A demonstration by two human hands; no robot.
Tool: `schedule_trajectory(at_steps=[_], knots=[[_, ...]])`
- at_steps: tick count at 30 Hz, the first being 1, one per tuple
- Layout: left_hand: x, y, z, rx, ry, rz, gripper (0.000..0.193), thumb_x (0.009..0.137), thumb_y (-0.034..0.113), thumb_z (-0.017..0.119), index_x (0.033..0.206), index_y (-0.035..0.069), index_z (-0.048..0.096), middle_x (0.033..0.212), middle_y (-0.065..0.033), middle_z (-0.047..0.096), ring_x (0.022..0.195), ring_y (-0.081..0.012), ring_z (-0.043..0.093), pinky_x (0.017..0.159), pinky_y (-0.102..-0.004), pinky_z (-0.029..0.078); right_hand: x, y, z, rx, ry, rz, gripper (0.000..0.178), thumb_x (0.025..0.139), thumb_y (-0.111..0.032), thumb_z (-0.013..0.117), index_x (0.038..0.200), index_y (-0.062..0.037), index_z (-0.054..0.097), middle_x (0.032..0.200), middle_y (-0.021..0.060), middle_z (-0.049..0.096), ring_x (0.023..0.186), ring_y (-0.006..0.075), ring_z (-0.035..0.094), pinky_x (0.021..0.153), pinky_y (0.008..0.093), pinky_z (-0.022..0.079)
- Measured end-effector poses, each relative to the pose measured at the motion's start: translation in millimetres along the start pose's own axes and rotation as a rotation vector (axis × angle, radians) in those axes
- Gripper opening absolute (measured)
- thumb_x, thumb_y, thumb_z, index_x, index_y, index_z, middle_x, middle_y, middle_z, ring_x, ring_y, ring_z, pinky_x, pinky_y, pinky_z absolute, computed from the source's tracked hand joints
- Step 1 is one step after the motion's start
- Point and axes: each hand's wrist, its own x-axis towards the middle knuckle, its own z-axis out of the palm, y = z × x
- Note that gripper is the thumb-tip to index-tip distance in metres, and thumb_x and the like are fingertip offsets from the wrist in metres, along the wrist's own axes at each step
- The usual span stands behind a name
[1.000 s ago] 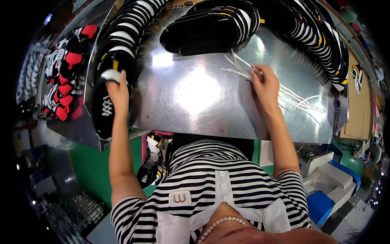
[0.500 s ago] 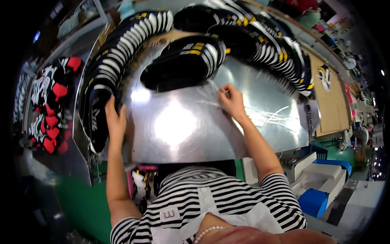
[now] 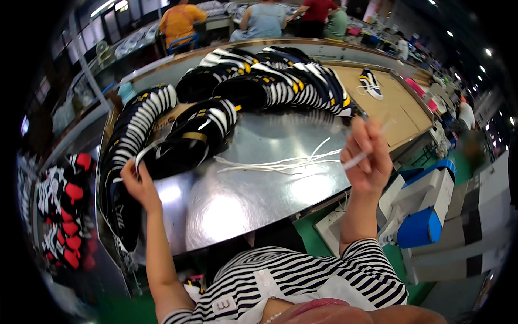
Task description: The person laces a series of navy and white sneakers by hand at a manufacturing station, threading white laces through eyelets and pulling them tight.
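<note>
At the left, my left hand (image 3: 141,186) pinches a thin white lace (image 3: 149,148) that curves up beside a nested row of black shoe uppers (image 3: 197,129) with white and yellow stripes. A longer curved row of striped uppers (image 3: 129,127) lies just beyond and left of this hand. My right hand (image 3: 368,156) is raised at the right, above the table edge. Its curled fingers grip a white shoelace (image 3: 355,161), whose far end is blurred. Several loose white laces (image 3: 280,164) lie across the shiny metal table (image 3: 226,210) between my hands.
More striped uppers (image 3: 270,86) are piled at the back. A cardboard sheet (image 3: 396,110) at the right carries one laced shoe (image 3: 370,85). Red, black and white pieces (image 3: 65,210) stand far left. A white and blue machine (image 3: 415,216) is at lower right. People sit beyond the table.
My right hand has lifted from the table and moved right with a lace. My left hand has closed on a lace. The view has tilted up, showing people at the back.
</note>
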Motion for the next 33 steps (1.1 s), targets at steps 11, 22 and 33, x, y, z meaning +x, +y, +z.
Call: schedule_trajectory(at_steps=[11, 22, 33], knots=[[-167.3, 123.1, -13.7, -0.251, -0.917, 0.138, 0.041, 0.074, 0.004, 0.072, 0.113, 0.001, 0.06, 0.111, -0.0184, 0.059, 0.103, -0.0369, 0.056, 0.092, -0.0435, 0.044, -87.5, 142.5, -32.8, 0.026, 0.339, 0.762, 0.009, 0.093, -0.015, 0.064, 0.097, -0.0073, 0.061, 0.079, -0.0022, 0.057, 0.049, -0.0017, 0.036, 0.04, 0.0135, 0.021], [-55.7, 56.1, -45.6, 0.284, -1.019, 0.2, 0.017, 0.087, 0.013, 0.066, 0.089, -0.003, 0.063, 0.083, -0.0169, 0.061, 0.076, -0.0357, 0.059, 0.068, -0.0425, 0.046, -76.5, 271.6, -27.4, -0.732, 0.121, 0.521, 0.019, 0.09, -0.022, 0.063, 0.096, -0.0036, 0.062, 0.075, 0.0049, 0.067, 0.066, 0.0104, 0.059, 0.062, 0.0268, 0.046], [-55.7, 17.5, -20.6, -0.068, -1.651, -0.848, 0.043, 0.097, 0.04, 0.056, 0.122, 0.005, 0.059, 0.112, -0.0108, 0.065, 0.101, -0.019, 0.06, 0.087, -0.0337, 0.049, -92.8, 275.0, -31.4, -0.94, 0.145, 0.459, 0.026, 0.091, -0.026, 0.06, 0.109, -0.0069, 0.058, 0.076, 0.018, 0.064, 0.072, 0.0352, 0.064, 0.065, 0.0411, 0.048]])
